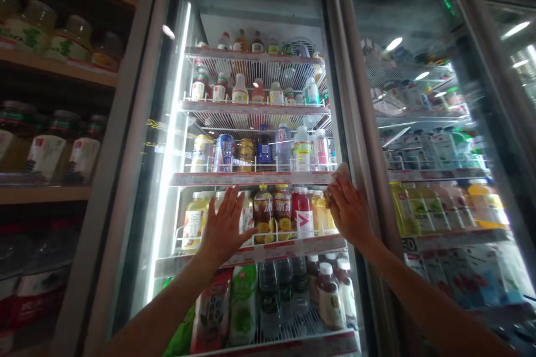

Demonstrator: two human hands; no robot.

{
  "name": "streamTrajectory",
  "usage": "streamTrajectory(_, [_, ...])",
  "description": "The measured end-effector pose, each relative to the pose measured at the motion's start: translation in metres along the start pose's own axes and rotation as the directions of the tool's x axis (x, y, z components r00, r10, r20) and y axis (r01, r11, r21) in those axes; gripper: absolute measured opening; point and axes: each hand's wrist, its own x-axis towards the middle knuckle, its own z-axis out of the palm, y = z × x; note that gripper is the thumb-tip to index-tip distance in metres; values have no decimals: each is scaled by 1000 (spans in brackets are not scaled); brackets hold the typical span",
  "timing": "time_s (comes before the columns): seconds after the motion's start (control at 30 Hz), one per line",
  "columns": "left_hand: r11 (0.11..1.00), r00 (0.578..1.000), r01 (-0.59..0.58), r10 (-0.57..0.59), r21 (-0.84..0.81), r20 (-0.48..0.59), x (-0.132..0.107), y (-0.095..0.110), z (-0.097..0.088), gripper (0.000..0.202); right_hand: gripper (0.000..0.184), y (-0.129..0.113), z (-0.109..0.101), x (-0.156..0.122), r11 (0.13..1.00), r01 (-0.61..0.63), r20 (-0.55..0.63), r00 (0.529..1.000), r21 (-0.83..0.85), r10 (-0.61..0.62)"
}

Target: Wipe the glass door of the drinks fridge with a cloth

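Note:
Both arms reach toward a tall glass fridge door [259,5] with lit shelves of drinks behind it. My left hand [226,223] has its fingers spread, palm toward the glass, in front of the row of tea bottles; whether it touches the glass I cannot tell. On the right, near the door's metal frame [363,122], my right hand [349,209] presses a crumpled pale cloth [342,172] against the glass. Only the cloth's edges show around the fingers. Behind the left hand stand bottles with brown tea [283,212] and a red drink bottle [302,209].
A second glass fridge door [419,28] stands on the right, with reflections of ceiling lights. To the left, an open wooden shelf [50,195] carries several large jars [46,148]. A bright light strip [171,145] runs down the fridge's left inner side.

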Motion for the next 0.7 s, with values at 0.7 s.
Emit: streamTrajectory(0.7, [990, 987, 77, -93, 120, 133, -78, -110, -28, 75, 43, -180, 18, 44, 635, 698, 16, 668, 331, -744])
